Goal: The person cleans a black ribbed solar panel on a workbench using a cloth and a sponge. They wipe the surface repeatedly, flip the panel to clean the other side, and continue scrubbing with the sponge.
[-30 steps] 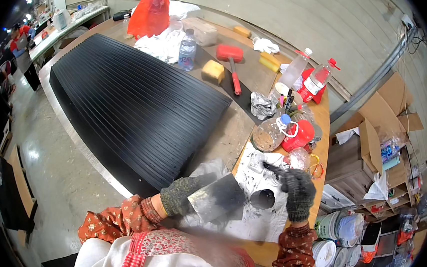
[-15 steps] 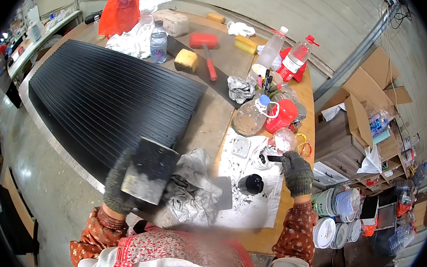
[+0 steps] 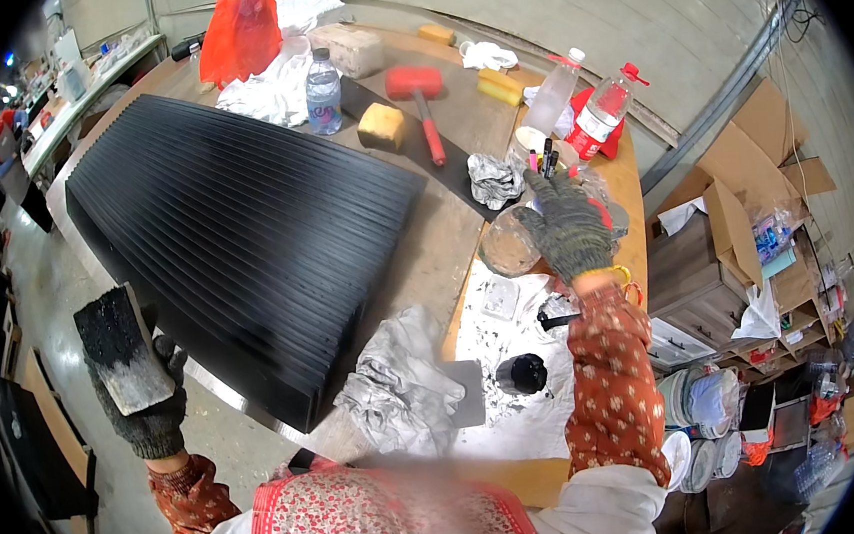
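Observation:
My left hand [image 3: 148, 419], in a dark knit glove, holds a flat rectangular board [image 3: 128, 356] smeared with black paste, out past the table's left edge. My gloved right hand [image 3: 573, 230] reaches over a clear plastic jug [image 3: 509, 245] beside several marker pens [image 3: 549, 160]. Its thumb stands apart from its stretched fingers; the fingertips are partly hidden among the things there. Below that forearm, a black-handled tool [image 3: 558, 321] lies on a paint-spotted white cloth [image 3: 505, 431]. A small black pot [image 3: 523, 373] stands there too. The large black ribbed panel [image 3: 243, 221] lies on the table.
A crumpled white rag [image 3: 400, 374] lies by the panel's near corner, next to a grey flat plate [image 3: 468, 394]. Farther back are a water bottle [image 3: 323, 94], a yellow sponge [image 3: 381, 128] and a red mallet [image 3: 424, 107]. Cartons [image 3: 751, 171] stand to the right.
My left hand has carried the board left, away from the rag. My right hand has left the black-handled tool on the cloth and moved up to the jug and pens.

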`<state>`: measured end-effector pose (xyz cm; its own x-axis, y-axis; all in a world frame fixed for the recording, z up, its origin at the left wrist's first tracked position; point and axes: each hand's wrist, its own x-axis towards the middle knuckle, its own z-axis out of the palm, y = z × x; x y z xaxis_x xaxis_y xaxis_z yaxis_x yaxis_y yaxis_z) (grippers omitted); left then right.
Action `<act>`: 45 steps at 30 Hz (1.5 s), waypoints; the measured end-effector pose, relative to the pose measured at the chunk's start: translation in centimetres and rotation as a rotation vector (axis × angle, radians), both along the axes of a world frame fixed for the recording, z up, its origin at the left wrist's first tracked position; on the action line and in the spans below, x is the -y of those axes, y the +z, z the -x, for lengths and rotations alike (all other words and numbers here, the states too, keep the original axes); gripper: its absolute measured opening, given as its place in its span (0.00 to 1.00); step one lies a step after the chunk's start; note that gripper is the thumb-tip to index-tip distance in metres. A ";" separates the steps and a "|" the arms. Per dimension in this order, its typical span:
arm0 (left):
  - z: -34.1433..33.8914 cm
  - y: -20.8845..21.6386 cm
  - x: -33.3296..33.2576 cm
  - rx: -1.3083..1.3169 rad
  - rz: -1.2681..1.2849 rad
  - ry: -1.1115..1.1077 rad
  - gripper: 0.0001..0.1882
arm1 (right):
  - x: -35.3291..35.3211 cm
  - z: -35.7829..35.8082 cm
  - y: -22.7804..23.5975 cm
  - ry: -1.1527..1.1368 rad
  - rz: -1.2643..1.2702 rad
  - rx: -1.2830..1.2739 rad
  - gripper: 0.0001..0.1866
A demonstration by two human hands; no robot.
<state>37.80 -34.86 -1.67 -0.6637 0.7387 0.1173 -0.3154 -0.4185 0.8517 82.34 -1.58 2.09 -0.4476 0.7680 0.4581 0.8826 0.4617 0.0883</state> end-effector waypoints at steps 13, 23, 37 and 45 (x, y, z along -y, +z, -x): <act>1.7 0.2 1.2 -0.200 0.198 0.235 0.31 | -0.8 -1.1 4.2 0.231 -0.009 -0.037 0.15; 2.5 -0.9 -1.8 -0.599 0.326 0.100 0.27 | 15.9 -4.4 11.8 0.054 0.195 -0.130 0.15; -0.1 1.9 -0.7 -1.244 0.609 0.495 0.24 | 17.9 -5.0 2.0 0.028 0.369 -0.135 0.15; -4.3 0.8 0.6 -1.454 0.769 0.225 0.26 | 21.5 0.8 4.4 0.295 0.254 -0.142 0.22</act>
